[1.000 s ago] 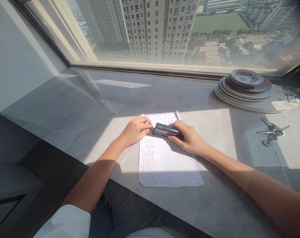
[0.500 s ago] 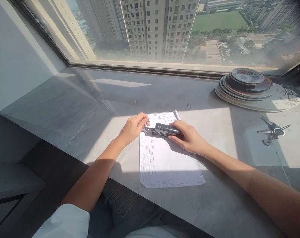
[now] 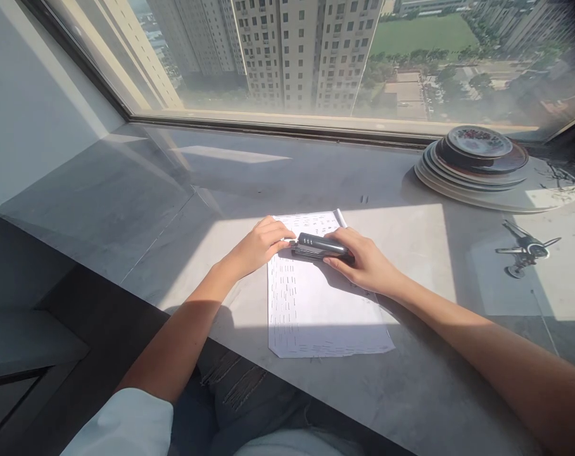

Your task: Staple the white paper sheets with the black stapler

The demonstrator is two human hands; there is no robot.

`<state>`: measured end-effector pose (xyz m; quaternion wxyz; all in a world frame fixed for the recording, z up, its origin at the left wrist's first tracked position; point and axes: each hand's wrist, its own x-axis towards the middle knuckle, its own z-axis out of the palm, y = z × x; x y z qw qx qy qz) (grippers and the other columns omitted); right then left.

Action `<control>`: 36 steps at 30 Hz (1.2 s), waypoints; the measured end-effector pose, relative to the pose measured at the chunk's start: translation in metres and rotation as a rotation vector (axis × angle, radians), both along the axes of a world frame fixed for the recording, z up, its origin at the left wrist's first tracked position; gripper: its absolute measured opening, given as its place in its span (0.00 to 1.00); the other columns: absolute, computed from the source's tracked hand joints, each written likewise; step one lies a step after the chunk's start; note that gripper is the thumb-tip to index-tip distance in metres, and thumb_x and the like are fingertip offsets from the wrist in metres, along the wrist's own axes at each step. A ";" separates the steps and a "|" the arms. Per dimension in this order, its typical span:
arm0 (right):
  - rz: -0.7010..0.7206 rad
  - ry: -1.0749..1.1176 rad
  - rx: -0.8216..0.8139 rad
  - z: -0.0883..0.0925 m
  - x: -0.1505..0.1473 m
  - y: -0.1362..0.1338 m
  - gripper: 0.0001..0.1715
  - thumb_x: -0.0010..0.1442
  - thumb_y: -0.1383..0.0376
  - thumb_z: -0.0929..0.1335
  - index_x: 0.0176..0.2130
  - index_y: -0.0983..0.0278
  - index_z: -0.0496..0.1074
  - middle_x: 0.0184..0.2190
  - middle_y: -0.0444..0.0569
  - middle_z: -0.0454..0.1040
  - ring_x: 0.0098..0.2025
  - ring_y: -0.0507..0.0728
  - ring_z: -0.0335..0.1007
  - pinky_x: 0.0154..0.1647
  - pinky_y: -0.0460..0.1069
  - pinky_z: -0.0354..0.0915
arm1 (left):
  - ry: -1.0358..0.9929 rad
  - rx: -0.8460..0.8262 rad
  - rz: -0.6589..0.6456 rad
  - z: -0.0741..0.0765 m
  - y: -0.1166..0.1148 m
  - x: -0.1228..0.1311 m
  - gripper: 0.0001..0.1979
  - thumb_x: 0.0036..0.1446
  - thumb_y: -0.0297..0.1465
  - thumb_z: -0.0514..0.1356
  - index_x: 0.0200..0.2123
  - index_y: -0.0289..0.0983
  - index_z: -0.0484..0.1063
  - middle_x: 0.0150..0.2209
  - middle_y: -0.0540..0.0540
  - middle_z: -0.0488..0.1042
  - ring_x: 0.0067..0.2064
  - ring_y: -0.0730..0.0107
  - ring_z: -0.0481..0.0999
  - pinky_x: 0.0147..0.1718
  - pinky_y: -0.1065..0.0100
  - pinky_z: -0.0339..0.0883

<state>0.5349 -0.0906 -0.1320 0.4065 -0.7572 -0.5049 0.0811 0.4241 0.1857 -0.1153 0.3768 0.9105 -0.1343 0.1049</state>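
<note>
A white sheet of paper [image 3: 316, 297] lies on the grey stone sill, covered with rows of small dark marks that look like staples. A black stapler [image 3: 318, 246] rests across the sheet's upper part. My right hand [image 3: 363, 263] is wrapped round the stapler's right end. My left hand [image 3: 259, 247] sits at the paper's left edge, fingers curled together with the tips touching the stapler's front end. Whether anything is pinched between those fingertips is too small to see.
A stack of decorated plates [image 3: 477, 166] stands at the back right by the window. A small metal airplane model [image 3: 525, 250] sits to the right in sunlight. The window frame [image 3: 278, 128] runs along the back; a dark ledge [image 3: 54, 316] drops off at left.
My left hand pulled slightly away from the stapler's front half a second ago, and is now back against it. The right hand and stapler stayed almost still.
</note>
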 end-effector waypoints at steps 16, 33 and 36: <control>0.008 0.009 0.000 0.001 0.000 0.000 0.10 0.72 0.59 0.69 0.50 0.60 0.73 0.43 0.52 0.77 0.43 0.63 0.69 0.42 0.58 0.65 | 0.091 0.241 -0.017 0.011 -0.004 -0.007 0.07 0.75 0.28 0.56 0.48 0.39 0.74 0.47 0.45 0.78 0.52 0.57 0.70 0.59 0.49 0.67; 0.012 -0.003 -0.015 0.002 0.000 -0.001 0.11 0.72 0.59 0.69 0.52 0.60 0.73 0.42 0.52 0.76 0.43 0.63 0.69 0.42 0.57 0.65 | 0.087 0.198 0.027 0.009 0.010 -0.007 0.09 0.71 0.34 0.63 0.46 0.45 0.85 0.45 0.47 0.84 0.49 0.58 0.77 0.58 0.46 0.67; 0.017 -0.010 -0.013 0.002 0.001 -0.001 0.10 0.73 0.60 0.69 0.52 0.60 0.72 0.41 0.51 0.75 0.42 0.62 0.68 0.42 0.57 0.65 | 0.119 0.179 0.051 0.012 0.014 -0.008 0.08 0.70 0.34 0.65 0.47 0.47 0.86 0.45 0.47 0.85 0.49 0.58 0.79 0.58 0.47 0.68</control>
